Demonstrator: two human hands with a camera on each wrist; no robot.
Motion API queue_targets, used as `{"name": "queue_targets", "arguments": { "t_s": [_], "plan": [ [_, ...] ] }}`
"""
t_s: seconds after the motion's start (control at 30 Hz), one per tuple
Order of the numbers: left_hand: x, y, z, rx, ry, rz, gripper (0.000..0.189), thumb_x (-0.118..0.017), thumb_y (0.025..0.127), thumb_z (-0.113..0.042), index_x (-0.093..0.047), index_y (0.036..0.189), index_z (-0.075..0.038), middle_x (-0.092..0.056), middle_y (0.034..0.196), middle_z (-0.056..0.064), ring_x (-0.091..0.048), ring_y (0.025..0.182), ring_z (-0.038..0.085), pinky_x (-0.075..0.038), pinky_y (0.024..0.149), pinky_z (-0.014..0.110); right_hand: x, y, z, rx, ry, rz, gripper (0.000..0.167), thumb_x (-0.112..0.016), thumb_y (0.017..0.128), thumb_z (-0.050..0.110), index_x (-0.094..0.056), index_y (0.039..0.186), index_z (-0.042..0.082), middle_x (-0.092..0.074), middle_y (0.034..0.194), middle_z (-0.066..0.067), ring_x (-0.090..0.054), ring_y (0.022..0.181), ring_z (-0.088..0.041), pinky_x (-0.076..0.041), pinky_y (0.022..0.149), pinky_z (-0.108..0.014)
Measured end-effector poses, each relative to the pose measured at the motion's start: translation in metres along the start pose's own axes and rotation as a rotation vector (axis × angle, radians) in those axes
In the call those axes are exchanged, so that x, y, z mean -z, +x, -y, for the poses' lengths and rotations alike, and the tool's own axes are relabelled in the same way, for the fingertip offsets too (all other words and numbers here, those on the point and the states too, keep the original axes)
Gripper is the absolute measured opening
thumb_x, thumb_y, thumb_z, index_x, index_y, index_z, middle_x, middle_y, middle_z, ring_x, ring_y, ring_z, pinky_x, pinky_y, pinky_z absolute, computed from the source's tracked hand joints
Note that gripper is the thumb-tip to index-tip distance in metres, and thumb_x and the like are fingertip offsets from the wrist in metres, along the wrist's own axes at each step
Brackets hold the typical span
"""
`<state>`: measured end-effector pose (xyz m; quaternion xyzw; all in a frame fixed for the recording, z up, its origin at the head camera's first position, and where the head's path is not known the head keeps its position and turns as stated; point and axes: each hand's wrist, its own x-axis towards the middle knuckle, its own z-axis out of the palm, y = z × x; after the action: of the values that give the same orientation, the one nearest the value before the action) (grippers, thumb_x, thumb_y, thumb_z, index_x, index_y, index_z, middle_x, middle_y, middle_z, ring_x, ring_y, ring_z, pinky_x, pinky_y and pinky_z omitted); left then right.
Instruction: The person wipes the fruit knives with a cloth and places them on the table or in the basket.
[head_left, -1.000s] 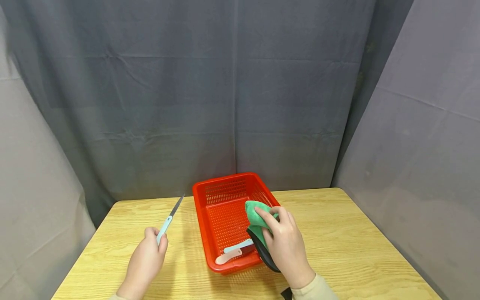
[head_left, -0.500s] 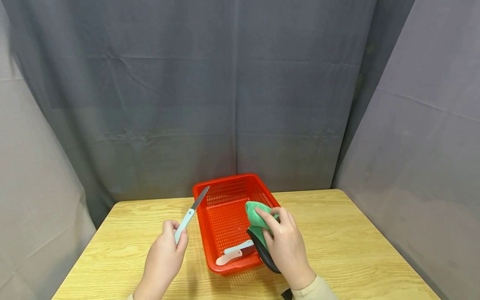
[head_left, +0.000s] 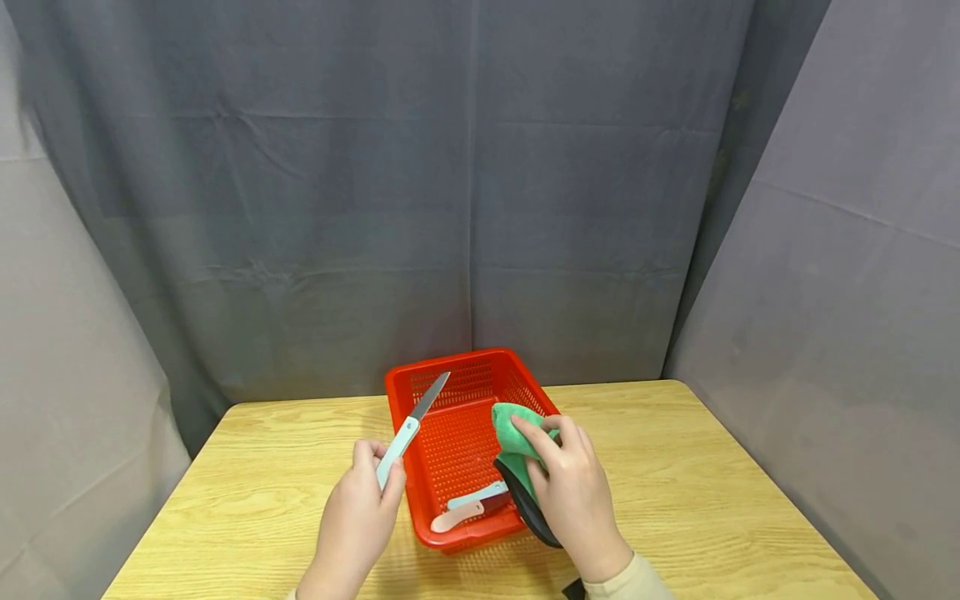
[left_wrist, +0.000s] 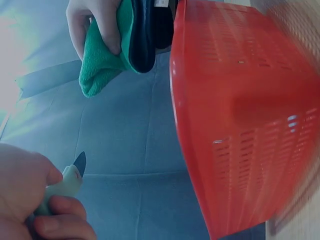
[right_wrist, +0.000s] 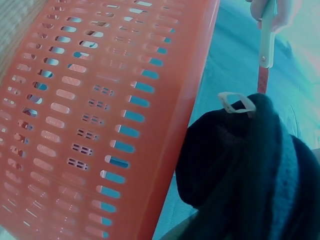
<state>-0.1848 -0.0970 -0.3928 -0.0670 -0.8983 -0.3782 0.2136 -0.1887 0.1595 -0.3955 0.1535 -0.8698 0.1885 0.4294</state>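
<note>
My left hand [head_left: 358, 512] grips a knife [head_left: 397, 452] by its pale mint handle; the blade points up and to the right, over the left side of the red basket [head_left: 402, 442]. In the left wrist view the same knife [left_wrist: 70, 180] shows its handle between thumb and fingers. On the right, my right hand [head_left: 572, 492] holds a folded green cloth [head_left: 513, 425] with black edging, above the basket's right rim. Two more knives lie inside the basket near its front: one with a mint handle [head_left: 472, 495] and one with a pink handle [head_left: 456, 516]. The cloth partly covers their blades.
The basket stands on a light wooden table [head_left: 675, 500], towards its middle. Grey curtains [head_left: 337, 208] hang behind the table and at both sides. A small black piece [head_left: 573, 588] shows beside the right sleeve at the front.
My left hand has moved right with the knife, from beside the basket until the blade is over it. The right hand and the green cloth have stayed almost still.
</note>
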Motion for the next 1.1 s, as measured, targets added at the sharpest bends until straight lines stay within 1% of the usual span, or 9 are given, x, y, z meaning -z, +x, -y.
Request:
{"name": "queue_targets", "arguments": {
  "t_s": [0.13,0.27,0.47,0.67,0.9,1.0,1.1],
  "plan": [
    [-0.004,-0.002,-0.003,0.0,-0.016,-0.012,0.017,-0.061,0.098,-0.014,-0.052,0.11,-0.006,-0.048,0.068,-0.005,-0.038,0.052,0.007,-0.034,0.049,0.025,0.0,0.0,0.0,0.008,-0.001,-0.007,0.059,-0.085,0.074,-0.006,-0.075,0.125,0.021,-0.061,0.106,-0.009,-0.056,0.086,-0.022,-0.055,0.067,-0.034],
    [-0.008,-0.005,-0.006,-0.007,-0.018,-0.008,0.017,-0.062,0.098,-0.015,-0.052,0.109,-0.006,-0.045,0.065,-0.006,-0.036,0.051,0.006,-0.033,0.048,0.024,-0.001,0.0,0.0,0.019,-0.001,-0.016,0.059,-0.085,0.074,-0.007,-0.075,0.124,0.021,-0.06,0.106,-0.009,-0.056,0.086,-0.022,-0.055,0.067,-0.034],
    [-0.016,-0.008,-0.009,-0.039,-0.021,-0.007,0.017,-0.063,0.097,-0.016,-0.052,0.107,-0.008,-0.042,0.063,-0.008,-0.034,0.049,0.004,-0.031,0.045,0.023,-0.001,0.0,0.0,0.048,0.005,-0.049,0.059,-0.083,0.073,-0.008,-0.074,0.124,0.021,-0.06,0.105,-0.01,-0.057,0.088,-0.024,-0.056,0.07,-0.036],
    [-0.022,-0.011,-0.007,-0.096,-0.003,-0.032,0.02,-0.066,0.095,-0.014,-0.052,0.107,-0.008,-0.043,0.064,-0.009,-0.034,0.05,0.003,-0.03,0.045,0.022,0.0,0.0,0.001,0.07,0.006,-0.075,0.061,-0.083,0.073,-0.008,-0.074,0.125,0.021,-0.06,0.106,-0.011,-0.059,0.089,-0.025,-0.057,0.07,-0.037],
    [-0.025,-0.011,-0.003,-0.121,0.014,-0.056,0.023,-0.069,0.093,-0.013,-0.052,0.108,-0.007,-0.045,0.064,-0.007,-0.036,0.05,0.004,-0.031,0.046,0.023,0.002,0.0,0.002,0.088,0.014,-0.079,0.062,-0.084,0.072,-0.008,-0.073,0.126,0.022,-0.06,0.106,-0.012,-0.059,0.089,-0.024,-0.058,0.069,-0.037],
    [-0.027,-0.01,0.0,-0.142,0.028,-0.073,0.025,-0.071,0.093,-0.013,-0.052,0.109,-0.007,-0.047,0.065,-0.007,-0.037,0.051,0.005,-0.031,0.045,0.024,0.003,0.0,0.003,0.105,0.018,-0.086,0.063,-0.084,0.072,-0.009,-0.074,0.126,0.022,-0.061,0.106,-0.012,-0.059,0.088,-0.024,-0.058,0.067,-0.037],
    [-0.029,-0.009,0.001,-0.161,0.021,-0.082,0.026,-0.072,0.092,-0.012,-0.052,0.108,-0.007,-0.048,0.065,-0.006,-0.037,0.052,0.005,-0.031,0.045,0.024,0.004,-0.001,0.003,0.108,0.034,-0.073,0.063,-0.084,0.072,-0.008,-0.073,0.126,0.022,-0.061,0.107,-0.012,-0.059,0.091,-0.025,-0.059,0.068,-0.037]
  ]
}}
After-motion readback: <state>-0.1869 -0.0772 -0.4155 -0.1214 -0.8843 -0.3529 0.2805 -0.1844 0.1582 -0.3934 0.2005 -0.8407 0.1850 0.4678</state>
